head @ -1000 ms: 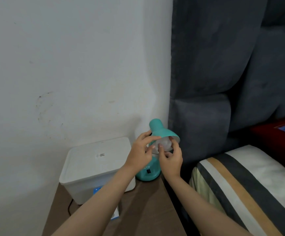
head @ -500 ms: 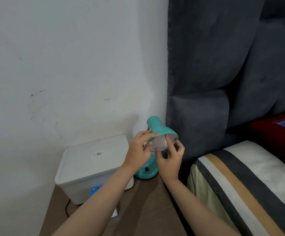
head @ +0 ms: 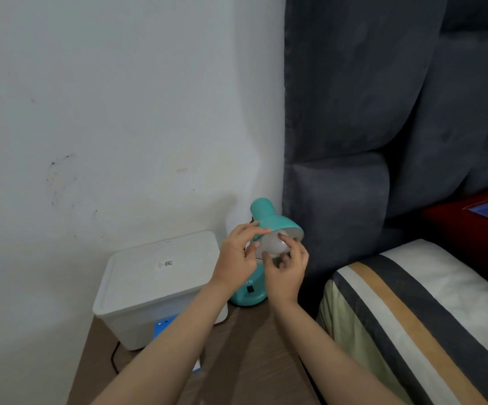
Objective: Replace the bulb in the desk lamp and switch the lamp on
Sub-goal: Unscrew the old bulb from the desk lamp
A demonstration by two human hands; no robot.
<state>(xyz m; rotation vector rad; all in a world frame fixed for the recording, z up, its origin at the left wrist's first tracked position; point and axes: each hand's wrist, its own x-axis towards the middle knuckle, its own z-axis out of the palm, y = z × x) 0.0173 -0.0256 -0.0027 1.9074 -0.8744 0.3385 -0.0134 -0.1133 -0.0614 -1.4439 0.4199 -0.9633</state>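
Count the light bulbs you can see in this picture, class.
1: a white bulb in the teal lamp's shade, gripped by the right hand. A spare may be out of sight.

Dim, flat, bluish light, perhaps from the left, leaves soft shadows on the wall (head: pixel 120 112), with mild wide-angle bending at the edges.

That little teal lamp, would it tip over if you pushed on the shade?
Possibly. The lamp looks small and light, and its shade leans out past the round base. The left hand steadies the shade while the right hand grips the bulb, which suggests it shifts easily.
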